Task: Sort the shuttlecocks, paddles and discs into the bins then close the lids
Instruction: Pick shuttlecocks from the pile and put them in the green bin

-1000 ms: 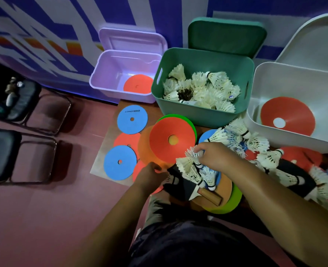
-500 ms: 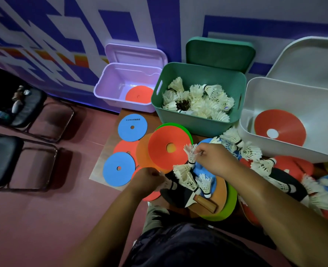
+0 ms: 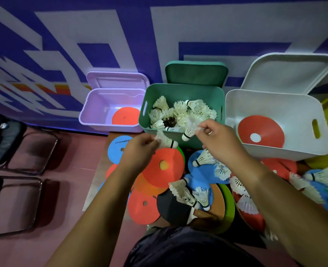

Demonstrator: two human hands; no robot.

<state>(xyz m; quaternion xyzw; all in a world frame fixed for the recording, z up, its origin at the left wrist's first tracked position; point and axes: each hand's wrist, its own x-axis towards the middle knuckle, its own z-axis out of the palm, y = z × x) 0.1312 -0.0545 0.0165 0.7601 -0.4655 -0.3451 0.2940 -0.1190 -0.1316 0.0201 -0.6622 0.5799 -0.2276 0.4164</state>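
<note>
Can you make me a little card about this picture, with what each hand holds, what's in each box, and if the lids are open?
Left hand: pinches a white feather shuttlecock by its feathers
Right hand: pinches a second white shuttlecock over the green plastic bin's front rim
Green bin holds: heap of white shuttlecocks
Purple plastic bin: one flat red disc
White plastic bin: one red disc with a wide centre hole
Green lid, purple lid, white lid: all open

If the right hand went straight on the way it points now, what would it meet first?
The right hand, pinching a shuttlecock, points up and left into the green bin. It would most likely meet the shuttlecock pile inside first, though depth over the near rim is unclear.
</note>
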